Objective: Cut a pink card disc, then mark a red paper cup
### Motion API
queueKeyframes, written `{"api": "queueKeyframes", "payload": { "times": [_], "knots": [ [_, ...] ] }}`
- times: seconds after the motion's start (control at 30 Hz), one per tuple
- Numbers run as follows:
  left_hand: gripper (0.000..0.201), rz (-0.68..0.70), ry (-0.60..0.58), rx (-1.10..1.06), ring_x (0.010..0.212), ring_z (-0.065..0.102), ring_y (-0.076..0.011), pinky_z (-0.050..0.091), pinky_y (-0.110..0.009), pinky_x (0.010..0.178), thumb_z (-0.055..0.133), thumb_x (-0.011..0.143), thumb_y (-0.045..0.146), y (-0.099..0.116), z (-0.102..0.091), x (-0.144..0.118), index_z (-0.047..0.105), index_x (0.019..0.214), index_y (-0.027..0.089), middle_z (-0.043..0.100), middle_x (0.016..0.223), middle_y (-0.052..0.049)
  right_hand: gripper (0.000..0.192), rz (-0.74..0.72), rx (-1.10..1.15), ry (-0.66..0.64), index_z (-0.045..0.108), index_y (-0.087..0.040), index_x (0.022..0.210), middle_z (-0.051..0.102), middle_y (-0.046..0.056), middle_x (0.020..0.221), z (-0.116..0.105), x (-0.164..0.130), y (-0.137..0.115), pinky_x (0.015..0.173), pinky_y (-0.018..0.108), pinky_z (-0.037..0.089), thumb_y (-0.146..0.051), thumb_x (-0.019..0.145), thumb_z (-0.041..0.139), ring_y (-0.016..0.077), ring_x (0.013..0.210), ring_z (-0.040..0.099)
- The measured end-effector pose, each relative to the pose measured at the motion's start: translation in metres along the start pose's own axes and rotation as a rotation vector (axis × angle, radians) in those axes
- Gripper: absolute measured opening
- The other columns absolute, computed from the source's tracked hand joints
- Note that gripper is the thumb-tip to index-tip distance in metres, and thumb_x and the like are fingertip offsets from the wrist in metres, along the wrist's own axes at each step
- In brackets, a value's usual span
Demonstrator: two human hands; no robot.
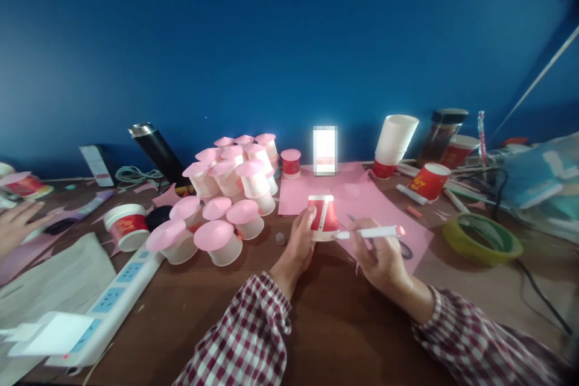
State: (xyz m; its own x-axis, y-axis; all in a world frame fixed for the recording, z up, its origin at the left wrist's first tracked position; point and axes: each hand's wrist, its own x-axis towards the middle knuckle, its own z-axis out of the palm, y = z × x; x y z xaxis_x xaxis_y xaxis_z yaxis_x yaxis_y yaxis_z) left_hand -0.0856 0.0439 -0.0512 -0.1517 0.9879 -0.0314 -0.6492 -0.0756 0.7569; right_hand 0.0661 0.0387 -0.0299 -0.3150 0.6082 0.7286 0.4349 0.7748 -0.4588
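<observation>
While level in the right hand [379, 258], pen [371, 233] tip toward cup [324, 217].

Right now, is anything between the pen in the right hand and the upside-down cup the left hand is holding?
Nothing visible. The left hand holds the inverted cup on the pink paper; the pen in the right hand already reaches its base.

Bare table [253, 307] near; pink-capped cups [226, 205] crowding left.

Craft workspace, cluttered wooden table [190, 307], pink-capped paper cups [226, 193], tape roll [483, 238]
</observation>
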Motion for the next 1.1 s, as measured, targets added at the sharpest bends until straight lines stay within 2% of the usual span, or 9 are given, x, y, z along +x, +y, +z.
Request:
{"api": "queueKeyframes", "payload": {
  "times": [0.27, 0.5, 0.7, 1.1],
  "knots": [
    [0.032, -0.008, -0.002, 0.007, 0.065, 0.061, -0.0144, 0.046, -0.027, 0.065, 0.064, 0.077, 0.043, -0.0008, 0.0000, 0.0009, 0.064, 0.085, 0.012, 0.068, 0.075, -0.004, 0.008, 0.009, 0.011, -0.026, 0.051, -0.019, 0.084, 0.055, 0.000, 0.069, 0.0005, -0.0007, 0.0029, 0.057, 0.025, 0.042, -0.017, 0.089, 0.045, 0.0123, 0.056, 0.052],
    [0.035, -0.017, -0.007, 0.013, 0.066, 0.062, -0.0159, 0.046, -0.029, 0.067, 0.066, 0.075, 0.044, -0.0004, 0.0000, 0.0002, 0.066, 0.087, 0.011, 0.069, 0.076, -0.006, 0.006, 0.007, -0.004, 0.033, 0.050, -0.020, 0.086, 0.055, 0.000, 0.069, 0.0021, -0.0028, 0.0044, 0.055, 0.024, 0.041, -0.016, 0.089, 0.047, 0.0112, 0.054, 0.050],
    [0.030, -0.011, -0.022, 0.002, 0.061, 0.058, -0.0127, 0.044, -0.026, 0.064, 0.066, 0.076, 0.041, 0.0009, 0.0013, -0.0018, 0.067, 0.081, 0.012, 0.067, 0.071, -0.002, 0.006, 0.024, -0.024, 0.051, 0.049, -0.020, 0.084, 0.058, 0.002, 0.072, 0.0015, -0.0016, 0.0053, 0.058, 0.025, 0.043, -0.016, 0.089, 0.047, 0.0130, 0.060, 0.054],
    [0.027, -0.004, -0.017, -0.012, 0.067, 0.059, -0.0126, 0.047, -0.025, 0.068, 0.062, 0.080, 0.039, -0.0007, -0.0017, -0.0002, 0.061, 0.079, 0.013, 0.064, 0.075, -0.003, 0.007, 0.045, 0.001, -0.019, 0.050, -0.020, 0.083, 0.053, -0.001, 0.065, 0.0016, -0.0008, 0.0065, 0.053, 0.024, 0.041, -0.019, 0.089, 0.046, 0.0118, 0.052, 0.050]
  ]
}}
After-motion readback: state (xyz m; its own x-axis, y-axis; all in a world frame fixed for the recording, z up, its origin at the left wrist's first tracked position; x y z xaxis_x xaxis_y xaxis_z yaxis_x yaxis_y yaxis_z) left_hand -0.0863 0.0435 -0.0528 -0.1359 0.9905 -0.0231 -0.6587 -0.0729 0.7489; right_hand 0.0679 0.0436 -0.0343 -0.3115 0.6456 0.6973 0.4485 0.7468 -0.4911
